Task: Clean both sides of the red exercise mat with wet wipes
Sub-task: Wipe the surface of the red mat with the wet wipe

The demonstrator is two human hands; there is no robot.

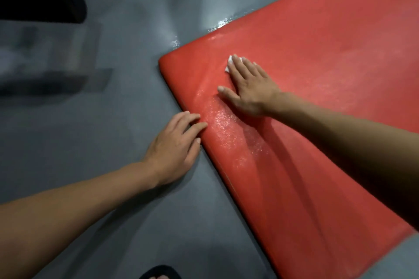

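the red mat (317,75) lies flat on the grey floor (113,120); the right hand (247,88) presses a white wipe (229,64) flat-fingered onto the mat near its corner, and the left hand (175,147), fingers relaxed, rests at the mat's edge

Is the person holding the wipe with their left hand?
No. The white wipe lies under the flat fingers of the right hand on the red mat, while the left hand rests at the mat's edge.
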